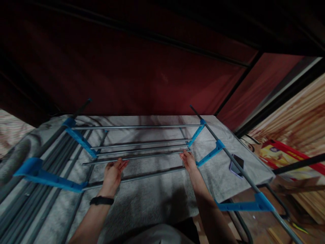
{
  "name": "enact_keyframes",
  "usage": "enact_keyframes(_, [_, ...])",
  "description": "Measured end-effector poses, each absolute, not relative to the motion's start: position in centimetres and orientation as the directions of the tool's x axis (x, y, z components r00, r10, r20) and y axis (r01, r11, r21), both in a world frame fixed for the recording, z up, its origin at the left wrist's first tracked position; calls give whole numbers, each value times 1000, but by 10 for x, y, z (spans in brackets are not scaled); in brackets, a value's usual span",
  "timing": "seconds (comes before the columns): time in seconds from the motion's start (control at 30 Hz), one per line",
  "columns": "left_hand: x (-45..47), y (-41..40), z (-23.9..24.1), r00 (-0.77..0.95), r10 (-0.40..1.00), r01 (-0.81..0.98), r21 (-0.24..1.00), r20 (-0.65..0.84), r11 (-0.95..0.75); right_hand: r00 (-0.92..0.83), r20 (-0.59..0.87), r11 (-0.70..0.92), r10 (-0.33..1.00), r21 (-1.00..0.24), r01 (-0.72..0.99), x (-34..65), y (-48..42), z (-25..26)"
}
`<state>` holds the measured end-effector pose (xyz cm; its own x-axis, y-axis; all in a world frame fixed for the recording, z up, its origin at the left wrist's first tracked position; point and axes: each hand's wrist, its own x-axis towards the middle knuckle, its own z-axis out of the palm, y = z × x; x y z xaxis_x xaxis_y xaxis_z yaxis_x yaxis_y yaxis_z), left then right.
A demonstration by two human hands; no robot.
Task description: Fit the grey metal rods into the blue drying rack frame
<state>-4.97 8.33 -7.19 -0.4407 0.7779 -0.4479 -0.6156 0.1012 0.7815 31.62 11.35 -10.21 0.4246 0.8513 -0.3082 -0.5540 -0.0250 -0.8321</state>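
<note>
A drying-rack frame of grey metal rods and blue plastic brackets [78,137] lies on a grey blanket [152,200]. One loose grey rod [149,156] runs across in front of me, its left end free. My left hand [113,176], with a black band on the wrist, has its fingertips closed on this rod left of the middle. My right hand [188,160] pinches the rod's right end beside a blue bracket [209,154]. Another rod [142,176] lies under my hands.
A bundle of grey rods with a blue bracket [43,176] lies at the left. A purple phone [237,165] rests on the blanket's right side. A long rail [228,154] with blue brackets runs down the right. A red printed poster [281,156] lies on the floor beyond; a dark red wall [142,74] rises behind.
</note>
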Motion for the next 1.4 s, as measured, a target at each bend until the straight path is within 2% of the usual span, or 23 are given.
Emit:
enact_keyframes(0.4, [-48,73,-71,-440,795,-617,784,-418,70,404,-271,-39,874,-867,-497,315,99,-97])
enact_keyframes(0.57, [-47,72,-71,-450,796,-600,797,-404,65,414,-219,-28,883,-907,-421,314,100,-95])
enact_keyframes(0.7, [-47,71,-72,-453,804,-600,799,-386,46,401,-127,-18,907,-964,-264,314,74,-100])
enact_keyframes(0.77, [-48,70,-71,-449,809,-601,798,-379,41,354,2,20,935,-999,-49,318,50,-105])
enact_keyframes(0.8, [-48,70,-71,-443,813,-601,798,-378,43,284,103,66,953,-989,135,321,37,-107])
enact_keyframes(0.83, [-48,69,-70,-435,817,-602,797,-379,50,173,199,131,965,-932,339,324,24,-109])
enact_keyframes(0.9, [-47,69,-69,-421,816,-601,795,-396,76,-74,302,273,950,-696,665,330,5,-111])
enact_keyframes(0.97, [-48,70,-67,-412,809,-598,794,-419,106,-196,307,329,931,-479,814,336,-3,-110])
enact_keyframes(1.03, [-48,70,-66,-405,803,-598,791,-436,128,-227,291,322,930,-342,883,340,-4,-108])
enact_keyframes(1.13, [-48,71,-66,-404,798,-615,778,-447,125,-250,257,318,934,-273,908,343,3,-105])
enact_keyframes(1.4, [-47,72,-61,-433,775,-644,759,-460,91,-288,209,335,934,-239,911,350,8,-95])
